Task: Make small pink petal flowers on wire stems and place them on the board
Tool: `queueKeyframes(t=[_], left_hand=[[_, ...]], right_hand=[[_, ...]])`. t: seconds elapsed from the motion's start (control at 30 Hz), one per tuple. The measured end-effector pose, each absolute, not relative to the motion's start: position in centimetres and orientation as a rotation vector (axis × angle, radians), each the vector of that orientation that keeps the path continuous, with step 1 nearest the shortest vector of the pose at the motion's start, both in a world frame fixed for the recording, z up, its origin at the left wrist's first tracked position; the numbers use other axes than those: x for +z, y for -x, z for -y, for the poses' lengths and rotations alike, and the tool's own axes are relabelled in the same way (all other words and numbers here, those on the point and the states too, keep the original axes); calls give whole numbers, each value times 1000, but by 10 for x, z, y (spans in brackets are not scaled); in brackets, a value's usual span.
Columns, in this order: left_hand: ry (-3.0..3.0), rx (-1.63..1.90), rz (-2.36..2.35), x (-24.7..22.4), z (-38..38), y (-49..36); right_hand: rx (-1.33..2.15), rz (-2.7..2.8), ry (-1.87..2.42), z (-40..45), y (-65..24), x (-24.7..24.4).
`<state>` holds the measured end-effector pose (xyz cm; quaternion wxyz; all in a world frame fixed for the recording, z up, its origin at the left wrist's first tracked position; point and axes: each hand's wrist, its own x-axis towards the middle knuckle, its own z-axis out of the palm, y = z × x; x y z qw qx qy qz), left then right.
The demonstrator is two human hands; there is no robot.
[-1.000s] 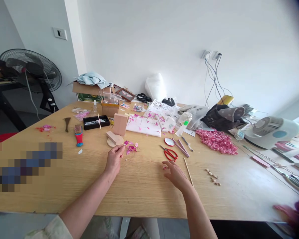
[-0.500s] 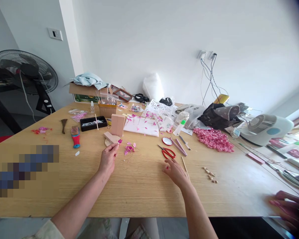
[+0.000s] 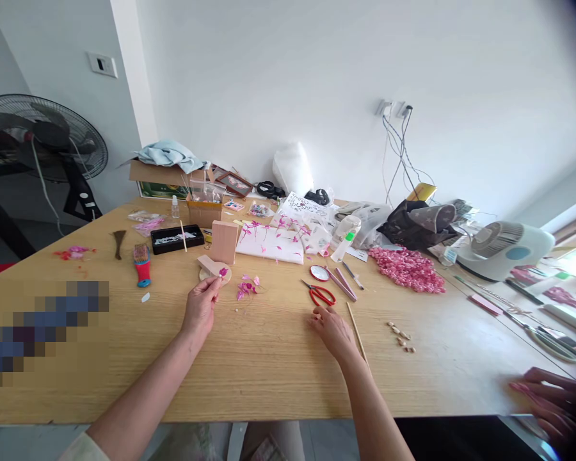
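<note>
Lifted away from the pink petal pile (image 3: 246, 288), the left hand (image 3: 200, 306) pinches one petal (image 3: 223, 272) beside it. Right hand (image 3: 330, 325) rests loosely open on the desk (image 3: 269, 358), holding nothing.

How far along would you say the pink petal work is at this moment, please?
Done: pink pieces lie on the white sheet. In hand: the left hand pinches a pink petal by the wooden stand; the right hand rests empty. Left: loose petals and a pink heap.
</note>
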<state>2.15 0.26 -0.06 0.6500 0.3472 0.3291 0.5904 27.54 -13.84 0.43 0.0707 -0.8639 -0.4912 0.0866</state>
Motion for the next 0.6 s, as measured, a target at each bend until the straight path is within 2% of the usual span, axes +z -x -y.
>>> queueKeyframes(t=[0.27,0.6], left_hand=[[-770,1379,-736,7,-8,-14],[-763,1392,-720,10,-10,-9]], right_hand=[[335,1647,2448,150,-297,7],[249,1476,2639,143,-288,4]])
